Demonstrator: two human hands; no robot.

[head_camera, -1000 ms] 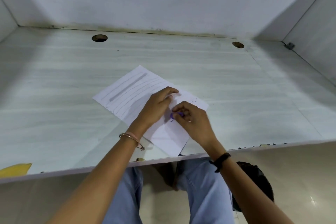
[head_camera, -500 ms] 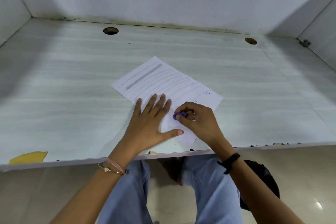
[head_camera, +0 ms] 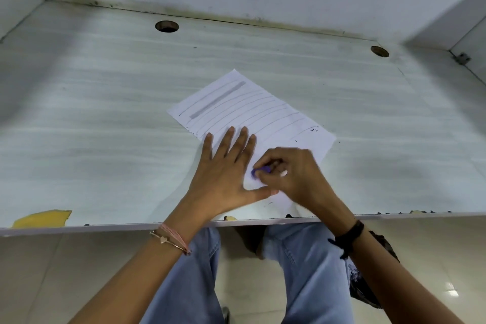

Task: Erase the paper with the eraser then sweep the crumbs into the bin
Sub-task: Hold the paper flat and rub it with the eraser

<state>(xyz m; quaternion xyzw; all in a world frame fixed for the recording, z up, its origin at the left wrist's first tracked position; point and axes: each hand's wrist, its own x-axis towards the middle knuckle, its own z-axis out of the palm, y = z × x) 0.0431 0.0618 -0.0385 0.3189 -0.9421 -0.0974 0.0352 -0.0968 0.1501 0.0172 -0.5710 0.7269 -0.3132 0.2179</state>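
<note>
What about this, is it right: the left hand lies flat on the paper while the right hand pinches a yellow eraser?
Only the colour is wrong: the head view shows the left hand flat on the paper while the right hand pinches a purple eraser, not yellow.

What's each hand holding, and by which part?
The right hand pinches the purple eraser, grip covering all but one tip. The left hand holds nothing; it presses flat on the paper.

matt lined paper (head_camera: 249,113), pale wood-grain desk (head_camera: 105,113)
</note>
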